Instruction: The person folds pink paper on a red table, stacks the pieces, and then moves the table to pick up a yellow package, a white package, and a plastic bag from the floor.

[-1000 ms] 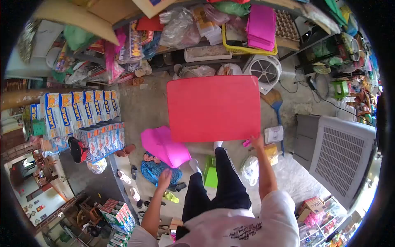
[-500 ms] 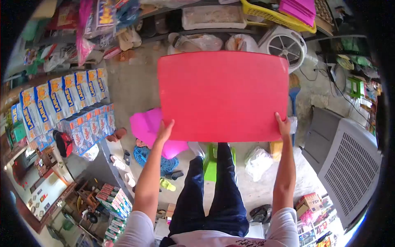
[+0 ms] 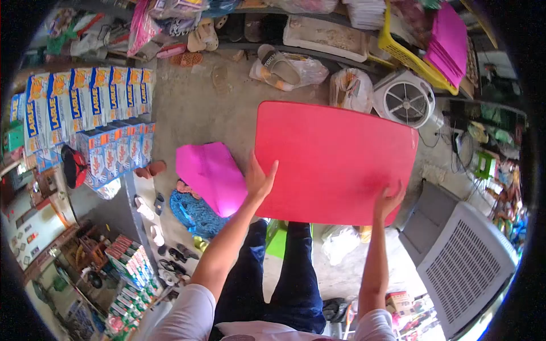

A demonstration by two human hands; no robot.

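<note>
A large red board [image 3: 335,159] with rounded corners lies tilted in front of my legs, covering part of the floor behind it. At its left edge, my left hand [image 3: 260,181] has its thumb on the red face and its fingers along the outer side. My right hand [image 3: 389,200] is over the face near the lower right edge, fingers apart and bent; whether it presses on the board is hard to tell. A bright pink sheet [image 3: 210,176] lies on the floor left of the board. Below the board, a green stool [image 3: 276,241] shows partly between my legs.
Stacked LARUE cartons [image 3: 85,102] stand at left. A white fan [image 3: 405,102] and a yellow basket [image 3: 415,57] are at upper right. A large grey slatted unit [image 3: 463,261] stands at right. Sandals [image 3: 278,65], a blue mat [image 3: 196,213] and a white plastic bag [image 3: 340,243] lie on the floor.
The red board has moved right and down in view and turned slightly clockwise. My right hand has gone from gripping its lower edge to lying over its face. The view has shifted too.
</note>
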